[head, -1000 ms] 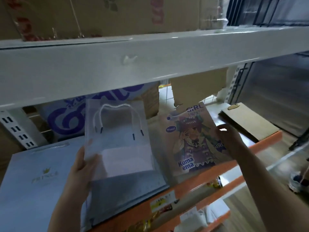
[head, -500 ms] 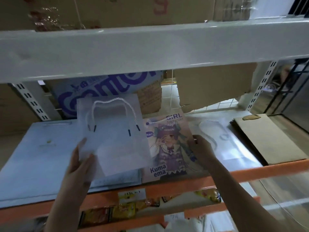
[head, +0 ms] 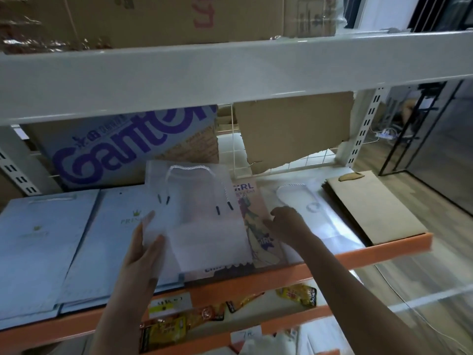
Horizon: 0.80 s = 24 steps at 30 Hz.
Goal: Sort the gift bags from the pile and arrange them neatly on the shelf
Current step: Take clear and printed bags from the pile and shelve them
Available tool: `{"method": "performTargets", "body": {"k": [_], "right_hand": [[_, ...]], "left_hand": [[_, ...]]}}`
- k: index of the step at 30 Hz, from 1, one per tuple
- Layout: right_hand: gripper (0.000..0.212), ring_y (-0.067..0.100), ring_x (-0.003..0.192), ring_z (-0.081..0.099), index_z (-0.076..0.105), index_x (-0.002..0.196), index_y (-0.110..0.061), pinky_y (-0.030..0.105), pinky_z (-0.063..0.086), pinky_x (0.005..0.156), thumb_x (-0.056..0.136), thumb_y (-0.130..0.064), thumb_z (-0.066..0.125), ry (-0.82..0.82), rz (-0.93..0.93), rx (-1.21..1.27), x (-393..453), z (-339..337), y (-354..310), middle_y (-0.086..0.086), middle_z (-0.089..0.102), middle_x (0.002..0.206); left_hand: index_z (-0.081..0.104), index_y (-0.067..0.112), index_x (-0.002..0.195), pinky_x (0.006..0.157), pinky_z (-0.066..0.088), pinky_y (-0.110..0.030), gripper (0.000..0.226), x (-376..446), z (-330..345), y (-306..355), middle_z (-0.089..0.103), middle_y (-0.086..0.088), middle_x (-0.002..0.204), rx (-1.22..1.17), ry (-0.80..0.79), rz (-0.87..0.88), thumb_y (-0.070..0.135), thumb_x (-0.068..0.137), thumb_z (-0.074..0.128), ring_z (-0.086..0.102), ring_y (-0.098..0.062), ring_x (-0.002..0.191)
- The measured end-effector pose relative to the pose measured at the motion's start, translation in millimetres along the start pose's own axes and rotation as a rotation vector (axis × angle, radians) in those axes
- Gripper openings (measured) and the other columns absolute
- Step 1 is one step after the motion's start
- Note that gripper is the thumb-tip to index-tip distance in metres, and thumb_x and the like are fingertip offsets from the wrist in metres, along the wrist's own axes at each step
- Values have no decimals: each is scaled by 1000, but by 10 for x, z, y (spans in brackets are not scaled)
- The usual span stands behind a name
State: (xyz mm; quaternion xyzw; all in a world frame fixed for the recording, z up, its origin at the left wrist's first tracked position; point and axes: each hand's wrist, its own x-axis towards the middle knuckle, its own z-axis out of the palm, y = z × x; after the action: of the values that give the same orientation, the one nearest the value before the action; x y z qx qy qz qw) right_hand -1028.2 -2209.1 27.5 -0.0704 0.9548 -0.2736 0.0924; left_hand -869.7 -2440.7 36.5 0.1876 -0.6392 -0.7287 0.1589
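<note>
A translucent white gift bag (head: 202, 226) with a white rope handle is held flat above the orange-edged shelf (head: 358, 254). My left hand (head: 144, 254) grips its lower left edge, thumb on top. The bag now covers most of a cartoon-girl gift bag (head: 256, 226) lying on the shelf. My right hand (head: 284, 221) rests on the right edge of that cartoon bag, fingers curled down on it. Right of it lies a clear white bag (head: 320, 213), then a stack of brown paper bags (head: 371, 206). Two pale blue crown-logo bags (head: 46, 242) lie at the left.
A white shelf beam (head: 230, 70) crosses overhead with cardboard boxes (head: 166, 19) on it. A blue-lettered carton (head: 128, 147) and torn cardboard (head: 294, 129) stand at the back. Yellow snack packets (head: 166, 329) sit on the lower shelf.
My left hand has carried the translucent bag to the right, over the cartoon bag. My right hand stays on the cartoon bag's right edge. The camera has moved closer.
</note>
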Motion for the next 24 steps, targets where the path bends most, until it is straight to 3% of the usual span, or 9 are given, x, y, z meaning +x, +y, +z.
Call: {"method": "performTargets", "body": {"k": [3,5,7,8,10,11,14,18,24], "right_hand": [[39,24,117,54,54,127,-8,24,44,82,95,-30,47,56,-114,-43,188,-295,217,9,58,129],[37,24,120,52,56,125,-8,27,38,95,95,-26,49,105,-152,-29,347,-531,413,10,59,128],[34,25,117,54,60,121,-7,24,35,94,93,-23,51,165,-177,-18,500,-742,606,11,62,124],[33,26,117,54,61,120,-6,24,34,93,93,-21,51,178,-176,-24,563,-828,679,12,62,123],[31,29,117,54,62,118,-4,28,37,92,93,-18,50,206,-181,-49,710,-1016,882,14,62,123],[31,31,115,55,63,117,-4,31,40,90,92,-17,50,221,-181,-70,778,-1093,979,16,62,122],[28,35,107,57,65,108,-1,37,47,84,91,-16,49,246,-195,-141,884,-1257,1238,20,65,115],[28,35,105,59,66,106,-1,35,46,82,91,-16,49,253,-232,-157,968,-1320,1523,20,66,111],[25,33,93,61,67,92,-1,26,31,64,89,-12,45,210,-254,-146,1000,-1226,1695,19,68,97]], "left_hand": [[49,41,124,64,55,-19,41,-44,396,-1,67,12,103,39,-11,56,10,98,41,65,-12,90],[43,36,132,73,53,-15,42,-100,731,-19,58,14,122,80,0,75,12,98,43,60,-7,105],[44,37,132,77,50,-10,43,-150,1058,-87,50,22,126,68,12,101,13,97,46,57,15,99],[45,38,130,75,52,-12,43,-157,1186,-128,51,24,123,38,-3,90,12,96,48,59,16,94],[43,43,133,85,54,-28,46,-137,1550,-232,52,20,129,25,-25,7,18,95,52,59,-1,107],[41,42,134,91,49,-29,47,-111,1714,-283,49,18,131,89,-22,3,21,94,54,54,-7,112],[37,25,139,77,42,-16,48,29,2108,-435,47,5,127,288,53,33,16,94,53,46,-13,108],[39,18,137,94,48,-44,55,120,2328,-610,50,-8,132,611,148,60,34,87,54,52,-29,117],[38,8,136,100,38,-38,55,2,2433,-713,45,-16,134,1214,227,140,38,92,51,42,-32,123]]}}
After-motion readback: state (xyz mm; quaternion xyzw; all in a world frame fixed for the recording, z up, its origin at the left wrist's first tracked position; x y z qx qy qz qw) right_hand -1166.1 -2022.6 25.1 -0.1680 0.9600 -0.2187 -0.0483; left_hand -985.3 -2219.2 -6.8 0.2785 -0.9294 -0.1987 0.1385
